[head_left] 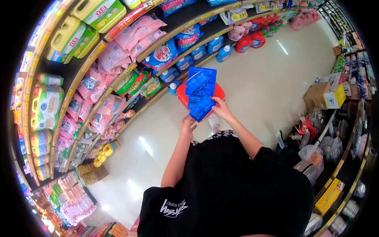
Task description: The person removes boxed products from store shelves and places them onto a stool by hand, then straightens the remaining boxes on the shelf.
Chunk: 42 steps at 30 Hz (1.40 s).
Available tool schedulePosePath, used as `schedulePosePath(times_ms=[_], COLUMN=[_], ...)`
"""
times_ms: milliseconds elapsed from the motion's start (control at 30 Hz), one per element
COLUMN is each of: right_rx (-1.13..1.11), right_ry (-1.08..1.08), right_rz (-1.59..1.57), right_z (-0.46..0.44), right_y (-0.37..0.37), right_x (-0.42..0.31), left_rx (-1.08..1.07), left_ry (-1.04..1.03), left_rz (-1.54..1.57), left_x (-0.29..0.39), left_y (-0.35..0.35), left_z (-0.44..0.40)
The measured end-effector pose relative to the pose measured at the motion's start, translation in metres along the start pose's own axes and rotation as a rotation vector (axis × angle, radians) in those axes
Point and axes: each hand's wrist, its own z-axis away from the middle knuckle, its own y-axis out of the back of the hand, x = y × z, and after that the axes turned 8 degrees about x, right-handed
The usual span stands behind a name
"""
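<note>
My right hand [222, 109] grips a flat blue packet [202, 108] with white print by its right edge. Close to that packet's lower left corner is my left hand [187, 125], its fingers apart and holding nothing; whether a fingertip touches the packet I cannot tell. Just beyond lie several more blue packets [200, 81], overlapping in a loose pile. They rest on or in a red plastic container [219, 93], most of which they cover.
Curved shelves on the left hold pink bags [114, 57], yellow-green detergent jugs [85, 39] and blue bottles [224, 53]. Pale shiny floor [260, 79] runs between the shelves. To the right stand a cardboard box [318, 96] and plastic-bagged goods [331, 148].
</note>
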Motion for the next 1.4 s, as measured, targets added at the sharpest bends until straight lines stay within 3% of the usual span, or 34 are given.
schedulePosePath(times_ms=[133,267,500,700,800,900,1000,1067,1167,1200,1267,1300,1400], right_rx=[-0.084,-0.132,-0.263,-0.103,-0.058,-0.021,-0.255,-0.206,-0.354,-0.372,-0.587,-0.679,-0.899], right_ry=[-0.073,-0.068,-0.225,-0.160,-0.258,-0.210,-0.112,-0.458,-0.434,-0.431,-0.288,-0.231,-0.170], right_rz=[0.122,0.151,0.199,0.081,0.046,0.135,0.188,0.182,0.283,0.095,0.144,0.265,0.232], right_z=[-0.033,-0.060,-0.080,-0.069,-0.051,-0.037,-0.042,0.026,0.067,0.088,0.111,0.127,0.166], right_y=[-0.011,-0.015,-0.009,0.000,0.010,0.004,-0.011,-0.003,-0.034,-0.048,-0.077,-0.086,-0.131], right_x=[0.030,0.041,0.056,0.086,0.072,0.127,0.255,0.105,0.119,0.120,0.142,0.120,0.103], left_rx=[0.066,0.119,0.267,0.249,0.241,0.229,0.217,0.238,0.296,0.335,0.415,0.464,0.620], left_ry=[0.028,-0.085,-0.004,0.016,0.053,0.021,-0.020,-0.046,-0.035,-0.056,-0.096,-0.140,-0.273], left_rz=[-0.004,-0.018,-0.035,0.025,0.066,0.116,0.219,0.338,0.550,0.623,0.782,0.833,0.958], left_x=[0.000,-0.001,0.001,-0.035,-0.055,-0.080,-0.113,-0.144,-0.201,-0.215,-0.245,-0.260,-0.302], left_y=[-0.014,-0.030,-0.041,-0.011,0.020,0.062,0.107,0.136,0.177,0.190,0.216,0.231,0.275], left_z=[-0.040,-0.057,-0.060,-0.037,-0.019,0.010,0.047,0.073,0.104,0.119,0.153,0.165,0.202])
